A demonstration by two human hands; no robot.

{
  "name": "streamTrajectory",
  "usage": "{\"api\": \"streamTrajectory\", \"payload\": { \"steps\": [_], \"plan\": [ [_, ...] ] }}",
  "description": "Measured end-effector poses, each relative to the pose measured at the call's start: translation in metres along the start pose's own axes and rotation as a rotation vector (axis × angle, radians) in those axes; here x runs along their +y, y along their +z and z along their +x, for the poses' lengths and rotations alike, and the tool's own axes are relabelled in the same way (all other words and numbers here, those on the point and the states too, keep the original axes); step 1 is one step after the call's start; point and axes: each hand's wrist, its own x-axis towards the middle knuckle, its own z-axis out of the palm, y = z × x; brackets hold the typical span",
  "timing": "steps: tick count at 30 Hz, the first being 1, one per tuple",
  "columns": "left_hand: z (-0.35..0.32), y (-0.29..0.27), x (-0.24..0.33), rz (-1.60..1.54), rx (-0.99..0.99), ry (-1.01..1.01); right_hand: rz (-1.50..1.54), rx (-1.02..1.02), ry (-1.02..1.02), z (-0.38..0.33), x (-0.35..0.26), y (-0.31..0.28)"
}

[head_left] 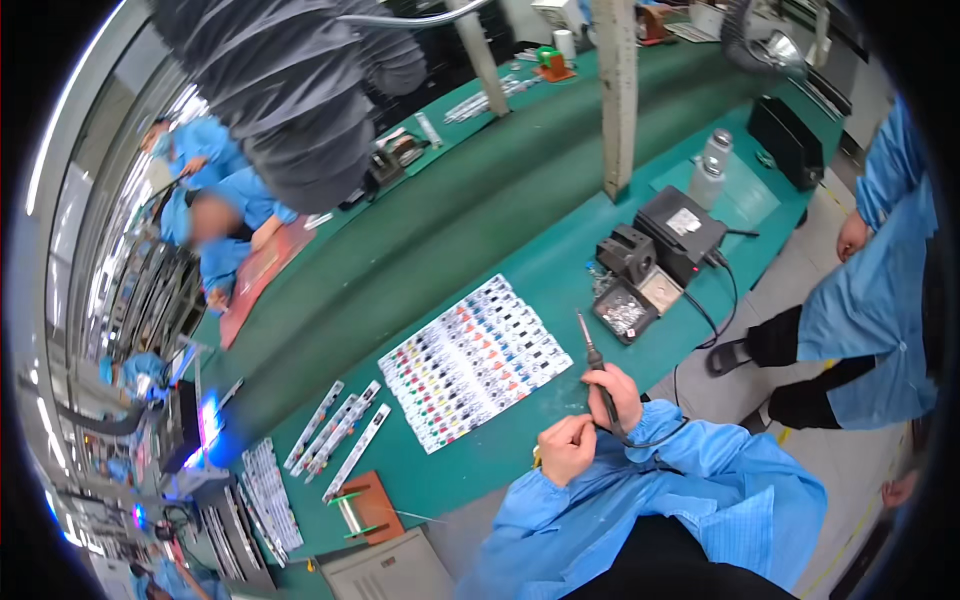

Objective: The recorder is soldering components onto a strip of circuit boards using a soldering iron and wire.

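Observation:
My right hand (614, 396) is closed around the dark handle of a soldering iron (595, 358), its metal tip pointing up and away from me. Close beside it, my left hand (566, 449) is curled with the fingers pressed together; whatever it may hold is hidden. Both hands are near the front edge of the green bench. Just beyond them to the left lies a white panel of circuit boards (475, 365), populated with rows of small coloured and black components.
Right of the panel stand a soldering station (682, 232), an iron holder (627, 252) and a tray of metal bits (622, 312). Narrow board strips (335, 430) and a solder wire spool (350, 513) lie left. A post (617, 100) rises behind; a person (860, 290) stands right.

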Motion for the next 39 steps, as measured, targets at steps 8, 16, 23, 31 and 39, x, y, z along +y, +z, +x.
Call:
{"api": "streamTrajectory", "payload": {
  "steps": [8,16,23,31,39],
  "plan": [
    [0.005,0.001,0.006,-0.018,0.022,-0.048,-0.001,-0.012,0.001,0.006,-0.009,-0.006],
    [0.010,0.001,0.003,0.027,0.058,0.018,0.004,0.048,-0.048,0.010,-0.001,0.003],
    [-0.006,-0.001,-0.003,0.154,0.028,-0.002,-0.043,0.091,-0.064,-0.014,0.006,0.013],
    [0.006,-0.002,0.013,0.156,0.008,-0.027,-0.027,-0.015,-0.009,0.005,-0.010,-0.003],
    [0.007,-0.002,0.002,0.078,0.020,0.087,0.270,-0.184,0.225,-0.009,-0.003,-0.004]
  ]
}}
